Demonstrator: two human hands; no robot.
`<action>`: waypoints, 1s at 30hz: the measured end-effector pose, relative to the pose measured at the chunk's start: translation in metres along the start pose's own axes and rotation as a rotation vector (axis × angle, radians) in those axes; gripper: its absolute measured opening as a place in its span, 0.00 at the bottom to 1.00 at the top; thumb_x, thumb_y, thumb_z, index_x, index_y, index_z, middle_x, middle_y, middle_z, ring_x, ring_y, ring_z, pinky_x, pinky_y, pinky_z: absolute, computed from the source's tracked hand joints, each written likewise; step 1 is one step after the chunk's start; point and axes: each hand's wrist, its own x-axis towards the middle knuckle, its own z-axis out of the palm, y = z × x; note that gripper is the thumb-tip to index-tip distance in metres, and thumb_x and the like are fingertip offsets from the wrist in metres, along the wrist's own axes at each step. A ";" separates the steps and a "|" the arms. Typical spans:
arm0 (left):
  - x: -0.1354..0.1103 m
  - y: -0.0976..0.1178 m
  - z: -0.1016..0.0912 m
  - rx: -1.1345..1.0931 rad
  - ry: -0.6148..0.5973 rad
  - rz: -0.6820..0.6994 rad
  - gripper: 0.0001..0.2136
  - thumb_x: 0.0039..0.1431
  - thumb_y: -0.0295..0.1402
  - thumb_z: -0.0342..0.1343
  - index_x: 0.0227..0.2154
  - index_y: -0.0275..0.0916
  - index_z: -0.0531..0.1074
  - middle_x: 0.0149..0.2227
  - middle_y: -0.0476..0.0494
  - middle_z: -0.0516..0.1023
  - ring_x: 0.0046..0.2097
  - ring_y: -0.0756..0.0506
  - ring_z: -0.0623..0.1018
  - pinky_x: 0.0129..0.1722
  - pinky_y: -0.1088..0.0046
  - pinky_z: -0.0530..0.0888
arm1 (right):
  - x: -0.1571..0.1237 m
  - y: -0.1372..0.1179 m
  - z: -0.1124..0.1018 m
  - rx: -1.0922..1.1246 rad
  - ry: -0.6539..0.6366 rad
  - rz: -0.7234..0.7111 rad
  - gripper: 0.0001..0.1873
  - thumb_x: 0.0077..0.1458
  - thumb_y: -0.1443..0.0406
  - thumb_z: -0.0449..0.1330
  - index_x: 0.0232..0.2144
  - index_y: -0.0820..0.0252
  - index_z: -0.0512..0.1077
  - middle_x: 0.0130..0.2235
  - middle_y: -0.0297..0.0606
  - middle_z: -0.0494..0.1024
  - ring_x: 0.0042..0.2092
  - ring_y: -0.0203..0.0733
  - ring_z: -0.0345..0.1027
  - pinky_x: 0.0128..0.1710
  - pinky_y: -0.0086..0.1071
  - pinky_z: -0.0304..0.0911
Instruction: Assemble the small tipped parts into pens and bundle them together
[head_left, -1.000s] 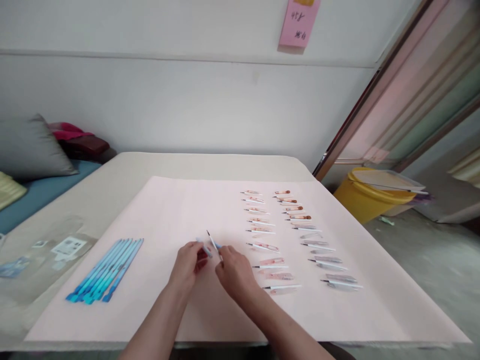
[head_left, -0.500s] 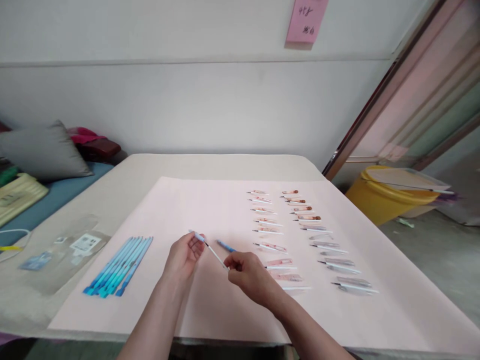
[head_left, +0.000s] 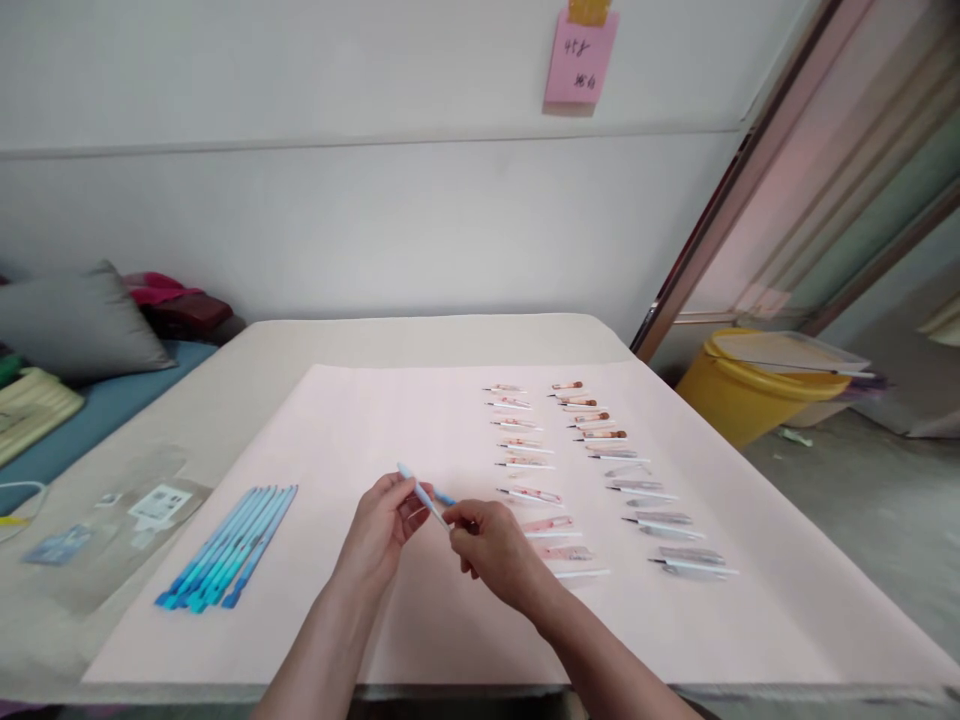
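In the middle of the table, my left hand [head_left: 386, 520] pinches a light-blue pen barrel [head_left: 414, 480], tilted with its upper end away from me. My right hand [head_left: 487, 545] has thumb and fingers closed on a thin white pen refill [head_left: 441, 517] at the barrel's lower end. A short white stretch shows between the two hands. Just behind my right fingers lies a blue pen part [head_left: 443, 497], partly hidden by them. To the right, disassembled pens [head_left: 529, 495] lie in two columns, white refills with dark tips beside pale, pink or brown-ended barrels.
Several blue and turquoise pens [head_left: 232, 545] lie side by side at the left. Clear plastic packaging [head_left: 135, 510] with a white label is further left. A pink paper sheet [head_left: 360, 420] covers much of the table. A yellow bin [head_left: 724, 400] stands beyond the right edge.
The exposed white refill between my hands has become shorter, with barrel and right hand closer together. My left hand has moved slightly right. The view has shifted a little.
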 end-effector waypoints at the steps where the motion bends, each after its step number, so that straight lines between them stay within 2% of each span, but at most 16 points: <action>1: -0.003 0.000 0.002 0.004 -0.012 0.003 0.07 0.49 0.30 0.60 0.31 0.35 0.69 0.32 0.41 0.77 0.32 0.50 0.76 0.31 0.76 0.72 | 0.000 0.000 0.001 0.033 0.012 0.011 0.11 0.42 0.70 0.50 0.29 0.62 0.71 0.18 0.27 0.65 0.19 0.32 0.63 0.18 0.23 0.57; 6: -0.006 0.002 0.003 -0.023 -0.007 0.016 0.13 0.49 0.29 0.59 0.39 0.36 0.70 0.32 0.42 0.76 0.32 0.50 0.76 0.32 0.76 0.72 | -0.004 -0.004 0.003 0.096 0.009 0.021 0.09 0.41 0.70 0.50 0.27 0.62 0.68 0.17 0.27 0.66 0.19 0.32 0.64 0.18 0.23 0.60; 11: -0.004 0.003 0.000 -0.082 0.101 0.053 0.11 0.48 0.26 0.59 0.37 0.36 0.70 0.32 0.42 0.76 0.32 0.50 0.76 0.29 0.77 0.72 | -0.006 -0.005 0.006 0.082 0.000 -0.016 0.09 0.41 0.70 0.50 0.27 0.62 0.69 0.17 0.27 0.66 0.19 0.33 0.64 0.17 0.23 0.59; 19: -0.012 -0.005 0.007 -0.057 -0.060 0.085 0.12 0.47 0.34 0.60 0.35 0.36 0.70 0.31 0.46 0.74 0.32 0.50 0.74 0.33 0.73 0.71 | -0.004 -0.006 0.009 0.109 0.068 -0.034 0.07 0.43 0.70 0.50 0.26 0.62 0.68 0.15 0.26 0.65 0.18 0.32 0.61 0.18 0.23 0.59; 25: -0.012 -0.001 0.004 -0.042 -0.053 0.137 0.10 0.48 0.36 0.60 0.32 0.36 0.69 0.31 0.46 0.74 0.33 0.50 0.74 0.35 0.71 0.71 | 0.001 0.000 0.015 0.107 0.073 -0.063 0.06 0.45 0.68 0.53 0.28 0.61 0.69 0.18 0.27 0.67 0.20 0.32 0.63 0.20 0.24 0.59; 30: -0.007 -0.003 0.002 -0.065 0.001 0.136 0.10 0.47 0.35 0.61 0.28 0.36 0.69 0.30 0.46 0.73 0.32 0.51 0.73 0.33 0.73 0.70 | 0.003 0.002 0.018 -0.035 0.141 -0.116 0.07 0.50 0.66 0.52 0.26 0.60 0.70 0.18 0.27 0.64 0.19 0.31 0.61 0.21 0.23 0.56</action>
